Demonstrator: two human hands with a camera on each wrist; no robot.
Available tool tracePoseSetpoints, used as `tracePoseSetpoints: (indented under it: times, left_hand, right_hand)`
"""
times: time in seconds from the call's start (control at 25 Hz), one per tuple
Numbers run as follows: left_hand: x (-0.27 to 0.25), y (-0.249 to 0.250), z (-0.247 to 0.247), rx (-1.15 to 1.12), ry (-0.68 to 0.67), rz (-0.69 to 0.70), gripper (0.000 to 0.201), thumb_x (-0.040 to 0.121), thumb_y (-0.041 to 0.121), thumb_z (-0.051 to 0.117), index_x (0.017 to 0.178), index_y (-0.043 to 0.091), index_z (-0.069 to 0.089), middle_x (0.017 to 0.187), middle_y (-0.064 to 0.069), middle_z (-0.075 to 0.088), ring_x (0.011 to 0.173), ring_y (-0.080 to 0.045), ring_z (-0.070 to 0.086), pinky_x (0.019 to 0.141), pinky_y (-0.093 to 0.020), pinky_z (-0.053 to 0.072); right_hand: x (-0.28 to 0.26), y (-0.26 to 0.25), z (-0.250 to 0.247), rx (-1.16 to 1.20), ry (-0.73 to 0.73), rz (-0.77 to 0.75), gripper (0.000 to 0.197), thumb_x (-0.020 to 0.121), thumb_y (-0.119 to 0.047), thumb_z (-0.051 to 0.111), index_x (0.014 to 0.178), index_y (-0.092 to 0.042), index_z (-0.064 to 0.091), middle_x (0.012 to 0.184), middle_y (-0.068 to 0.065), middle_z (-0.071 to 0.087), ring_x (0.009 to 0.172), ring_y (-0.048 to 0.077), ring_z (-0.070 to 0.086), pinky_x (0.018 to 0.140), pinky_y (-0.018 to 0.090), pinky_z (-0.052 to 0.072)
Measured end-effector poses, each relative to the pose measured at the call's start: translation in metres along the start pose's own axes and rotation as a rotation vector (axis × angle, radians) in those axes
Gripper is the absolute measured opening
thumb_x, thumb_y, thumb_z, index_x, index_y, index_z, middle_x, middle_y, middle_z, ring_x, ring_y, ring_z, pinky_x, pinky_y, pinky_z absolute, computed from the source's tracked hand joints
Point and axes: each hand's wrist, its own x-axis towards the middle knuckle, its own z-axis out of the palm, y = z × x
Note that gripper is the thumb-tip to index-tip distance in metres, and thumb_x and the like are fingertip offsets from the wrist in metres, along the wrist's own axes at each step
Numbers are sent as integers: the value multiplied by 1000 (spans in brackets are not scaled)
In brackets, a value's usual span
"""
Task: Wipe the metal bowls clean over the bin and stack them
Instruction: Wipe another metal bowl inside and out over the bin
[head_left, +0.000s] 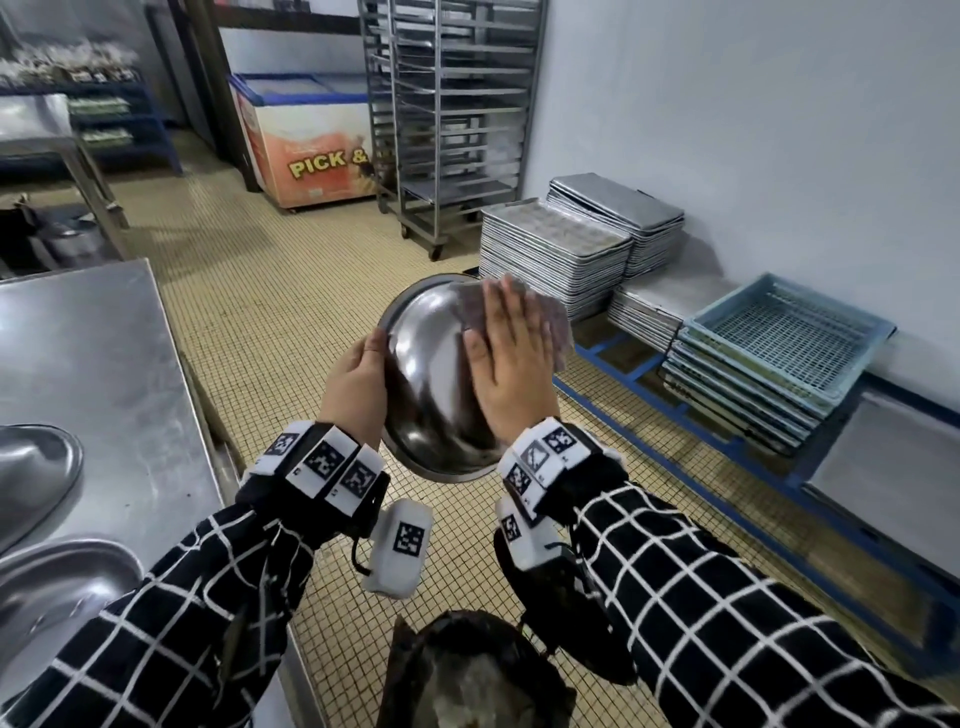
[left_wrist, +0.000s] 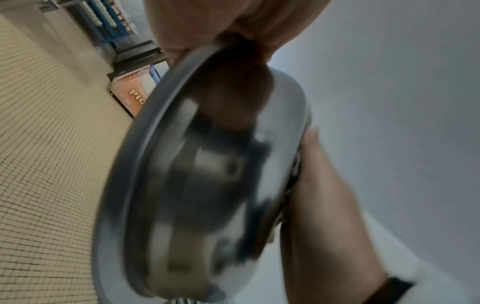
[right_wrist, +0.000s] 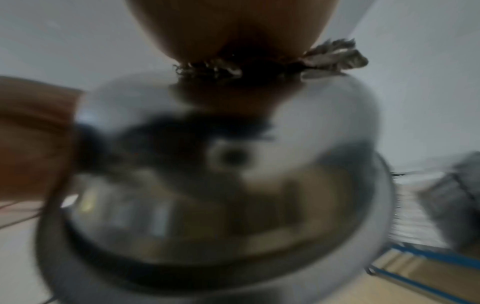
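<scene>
Above tiled floor (head_left: 249, 291), left hand (head_left: 358, 387) gripping bowl (head_left: 431, 395) rim, flat-fingered right hand (head_left: 511, 358) pressing cloth (head_left: 558, 332) on it.

The left hand (left_wrist: 207, 24) grips the bowl (left_wrist: 207, 185) at its rim, at the top of the frame. The bowl hangs below the grip, tilted, its blurred outer side mirroring dark shapes. Opposite the grip, the right hand (left_wrist: 324, 205) lies flat against the bowl, a cloth (left_wrist: 294, 176) pressed between them. Behind the grip: tiled floor (left_wrist: 46, 164), a freezer (left_wrist: 135, 92), a wall (left_wrist: 389, 82).
</scene>
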Motion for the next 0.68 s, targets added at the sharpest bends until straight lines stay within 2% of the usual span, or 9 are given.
tracePoseSetpoints:
  times: [0.08, 0.12, 0.2, 0.28, 0.4, 0.48, 0.56, 0.64, 0.68]
  left_hand:
    - [2, 5, 1, -14, 23, 15, 29, 96, 46, 42, 94, 24, 62, 94, -1, 66, 91, -22, 63, 88, -39, 50]
    - [1, 6, 2, -20, 25, 22, 29, 97, 44, 42, 88, 25, 61, 89, 0, 66, 87, -21, 63, 83, -37, 51]
    - [-1, 5, 3, -22, 20, 30, 30, 99, 41, 40, 87, 24, 62, 82, -1, 65, 80, -22, 62, 77, -37, 52]
    - [-5, 2, 4, -9, 4, 28, 30, 99, 38, 40, 89, 21, 62, 80, -1, 64, 74, -19, 62, 72, -34, 53]
    - [-14, -1, 7, 2, -11, 60, 28, 100, 35, 40, 82, 26, 60, 80, 3, 64, 73, -11, 61, 66, -24, 48]
    - [-17, -2, 8, -15, -29, 60, 29, 99, 38, 40, 83, 26, 60, 84, 1, 66, 78, -15, 63, 71, -28, 49]
    - [-15, -2, 8, -56, -33, 2, 30, 98, 43, 41, 86, 25, 61, 88, -2, 66, 83, -21, 63, 74, -33, 50]
    - [-13, -2, 7, -98, -12, -40, 30, 97, 44, 42, 92, 22, 62, 89, -2, 66, 84, -20, 63, 71, -30, 49]
    - [-12, -3, 6, -121, -4, -47, 31, 97, 44, 42, 95, 21, 62, 88, -1, 65, 83, -20, 62, 70, -29, 49]
  right_hand:
    - [-13, 18, 4, 172, -56, 141, 65, 93, -57, 9, 150, -27, 0, 158, -5, -7, 145, 14, -7, 119, 47, 8]
    - [-31, 22, 9, 233, -87, 160, 64, 93, -56, 11, 150, -30, -5, 157, -8, -14, 145, 15, -9, 117, 52, 13]
    - [-69, 12, 17, 201, -127, 65, 62, 94, -55, 7, 148, -33, -13, 156, -6, -23, 144, 19, -17, 116, 54, 10]
    - [-84, -5, 23, 89, -137, -67, 58, 96, -50, 7, 148, -31, -12, 157, -2, -20, 144, 22, -18, 117, 51, 0]
    - [-52, -30, 9, 50, -42, -139, 53, 99, -43, 18, 150, -31, 7, 159, -4, -6, 146, 21, -11, 118, 43, -4]
    - [-23, -24, 0, 10, 45, -57, 54, 98, -48, 16, 149, -31, 17, 159, -5, 6, 146, 22, -3, 118, 40, -3]
    - [-10, 1, -8, 44, 69, 92, 61, 94, -58, 6, 149, -33, 17, 158, -4, 12, 146, 21, 7, 118, 39, -1]
    - [-23, 21, -9, 226, 46, 227, 58, 93, -57, 11, 148, -37, 10, 158, -3, 10, 144, 21, 13, 117, 49, 14]
    - [-38, 21, -6, 277, 37, 260, 56, 94, -54, 14, 147, -39, 4, 159, -4, 3, 145, 22, 10, 115, 52, 20]
